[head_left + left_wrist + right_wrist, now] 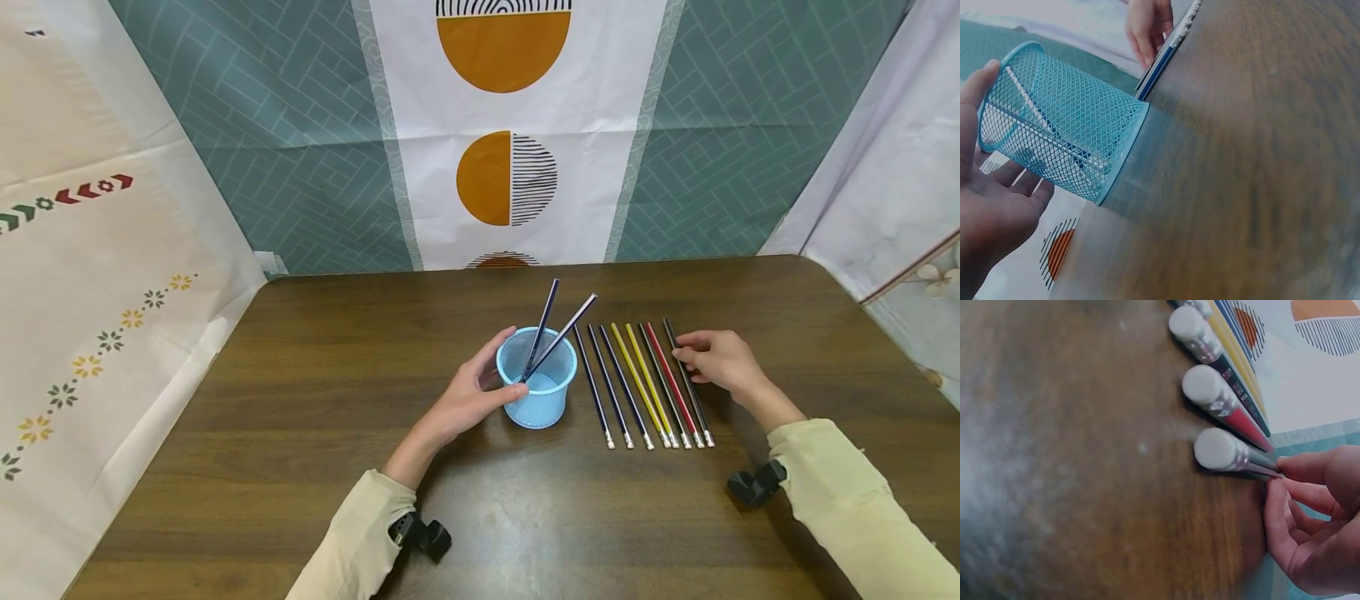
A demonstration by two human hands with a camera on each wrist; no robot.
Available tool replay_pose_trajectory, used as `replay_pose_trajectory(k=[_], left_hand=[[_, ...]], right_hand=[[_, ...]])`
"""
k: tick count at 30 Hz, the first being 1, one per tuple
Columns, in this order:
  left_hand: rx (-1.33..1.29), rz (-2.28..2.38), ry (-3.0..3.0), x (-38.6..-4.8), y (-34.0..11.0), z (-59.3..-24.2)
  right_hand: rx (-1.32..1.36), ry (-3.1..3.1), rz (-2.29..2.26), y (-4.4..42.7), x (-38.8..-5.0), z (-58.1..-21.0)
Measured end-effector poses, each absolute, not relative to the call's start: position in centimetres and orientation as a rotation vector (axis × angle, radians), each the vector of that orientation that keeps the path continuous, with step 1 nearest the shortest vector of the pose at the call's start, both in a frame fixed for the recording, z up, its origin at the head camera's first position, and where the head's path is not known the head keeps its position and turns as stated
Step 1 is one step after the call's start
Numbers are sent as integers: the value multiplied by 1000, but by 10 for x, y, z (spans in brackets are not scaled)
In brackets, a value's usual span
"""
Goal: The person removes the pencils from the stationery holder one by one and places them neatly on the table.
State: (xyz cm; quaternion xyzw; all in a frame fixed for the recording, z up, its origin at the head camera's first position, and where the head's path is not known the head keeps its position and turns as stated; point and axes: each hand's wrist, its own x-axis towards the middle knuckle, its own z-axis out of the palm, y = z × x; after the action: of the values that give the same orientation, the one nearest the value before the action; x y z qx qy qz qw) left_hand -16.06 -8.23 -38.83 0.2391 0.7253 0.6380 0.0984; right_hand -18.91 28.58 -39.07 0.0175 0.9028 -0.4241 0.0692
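Observation:
My left hand (480,392) holds a light blue mesh pencil cup (538,408), thumb on the near rim and fingers round its left side. Two pencils, one dark blue (545,317) and one with a pale, shiny side (573,321), lean inside the cup. In the left wrist view the mesh cup (1085,119) stands with its base on the table. At the right end of a row of pencils, my right hand (716,360) pinches a black pencil (690,387) between thumb and fingers. The right wrist view shows the white eraser (1216,450) of this pencil close to the tabletop.
Left of the black pencil lie a red pencil (678,383), a dark one (663,386), two yellow ones (637,379) and several dark blue ones (621,386), erasers toward me. The brown table (337,350) meets a patterned cloth (315,167) at its back edge.

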Motion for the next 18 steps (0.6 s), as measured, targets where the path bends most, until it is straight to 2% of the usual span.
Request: replay_pose_trajectory(k=[18], left_hand=[[705,1901,2147,-159,-82,-388]], right_hand=[[34,2754,-1241,285,-191,-391]])
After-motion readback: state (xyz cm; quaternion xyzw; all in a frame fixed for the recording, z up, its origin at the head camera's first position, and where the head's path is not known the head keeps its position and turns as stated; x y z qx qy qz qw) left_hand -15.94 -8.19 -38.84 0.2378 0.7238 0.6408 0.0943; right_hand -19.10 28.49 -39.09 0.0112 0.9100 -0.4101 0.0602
